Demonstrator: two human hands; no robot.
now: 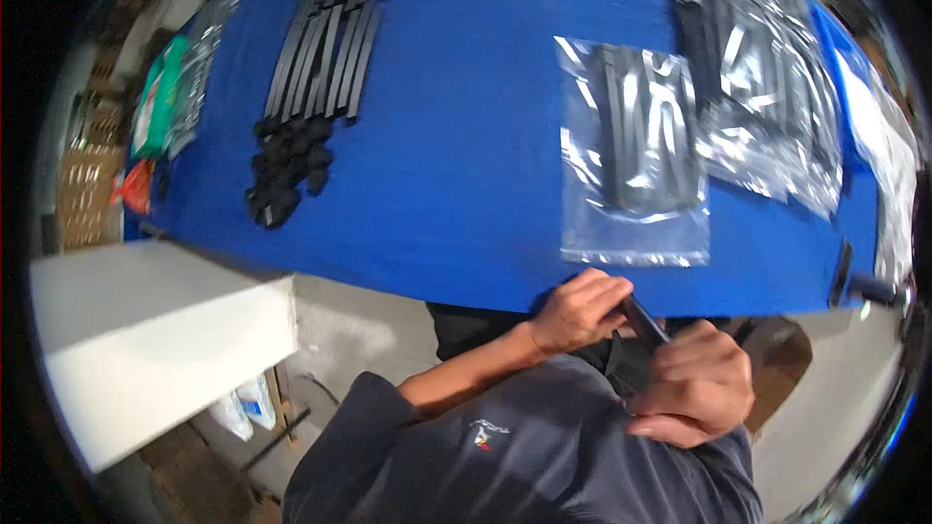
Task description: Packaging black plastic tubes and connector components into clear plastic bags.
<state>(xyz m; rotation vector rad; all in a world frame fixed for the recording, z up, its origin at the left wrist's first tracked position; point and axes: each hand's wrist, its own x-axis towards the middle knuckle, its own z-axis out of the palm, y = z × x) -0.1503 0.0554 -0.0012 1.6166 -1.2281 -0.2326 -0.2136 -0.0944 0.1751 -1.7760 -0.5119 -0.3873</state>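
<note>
Close to my body, at the near edge of the blue table, both hands are closed on one dark rod-like piece (644,321). My left hand (581,312) grips its far end. My right hand (697,383) wraps the nearer end, its fingers slightly blurred, so that end is hidden. Just beyond my hands lies a clear plastic bag (636,233) with dark flat strips (621,131) inside.
More clear bags of dark strips (757,68) lie at the far right of the blue table (466,136). Long black bars (316,63) and a pile of small black pieces (286,170) are on the left. A white box-like surface (165,320) stands left of me.
</note>
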